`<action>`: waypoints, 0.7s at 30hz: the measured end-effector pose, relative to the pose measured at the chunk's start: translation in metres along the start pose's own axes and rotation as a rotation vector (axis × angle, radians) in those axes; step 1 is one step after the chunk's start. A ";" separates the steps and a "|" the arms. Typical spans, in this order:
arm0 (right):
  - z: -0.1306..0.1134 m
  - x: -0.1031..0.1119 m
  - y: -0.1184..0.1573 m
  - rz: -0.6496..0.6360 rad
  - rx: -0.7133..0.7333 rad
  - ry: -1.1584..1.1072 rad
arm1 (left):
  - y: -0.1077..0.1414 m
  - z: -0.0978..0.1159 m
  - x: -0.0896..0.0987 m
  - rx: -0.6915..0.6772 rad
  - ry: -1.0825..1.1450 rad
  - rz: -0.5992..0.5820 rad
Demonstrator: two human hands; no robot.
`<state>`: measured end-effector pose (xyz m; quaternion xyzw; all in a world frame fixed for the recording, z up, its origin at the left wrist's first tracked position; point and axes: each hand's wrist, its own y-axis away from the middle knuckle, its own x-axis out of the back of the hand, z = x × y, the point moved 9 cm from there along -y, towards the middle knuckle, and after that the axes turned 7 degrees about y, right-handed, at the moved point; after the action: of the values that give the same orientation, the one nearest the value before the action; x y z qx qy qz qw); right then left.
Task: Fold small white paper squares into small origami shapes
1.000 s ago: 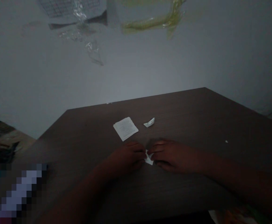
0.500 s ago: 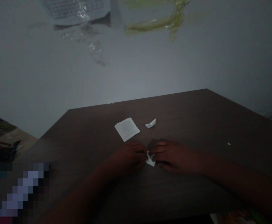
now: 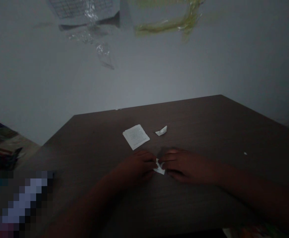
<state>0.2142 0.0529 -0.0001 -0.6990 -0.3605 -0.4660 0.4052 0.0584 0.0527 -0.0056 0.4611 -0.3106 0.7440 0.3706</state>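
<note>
A small folded piece of white paper (image 3: 160, 170) lies low on the dark table, between my two hands. My left hand (image 3: 140, 167) has its fingers closed on the paper's left side. From the right, my right hand (image 3: 180, 165) grips the same paper with bent fingers. The fingers partly cover its folds. Beyond my hands rests a small folded paper boat (image 3: 161, 131). To its left is a stack of square printed paper sheets (image 3: 136, 137).
The brown table (image 3: 189, 119) meets a pale wall with yellow tape (image 3: 164, 27) and clear tape on it. A tiny white scrap (image 3: 245, 153) lies at the right. Red items (image 3: 0, 158) stand beyond the left edge.
The view has shifted slightly. Both hands stay on the folded paper, which shows a slightly different shape between the fingers.
</note>
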 end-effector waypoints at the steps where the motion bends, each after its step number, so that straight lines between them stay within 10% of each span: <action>1: -0.001 0.000 0.000 -0.004 0.005 -0.003 | 0.000 0.000 0.000 -0.003 0.003 -0.003; 21: 0.022 -0.008 0.002 0.010 -0.095 0.052 | 0.008 0.004 0.007 0.062 0.054 0.000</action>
<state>0.2213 0.0713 -0.0134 -0.7067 -0.3240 -0.4987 0.3832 0.0518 0.0468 0.0015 0.4520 -0.2773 0.7656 0.3643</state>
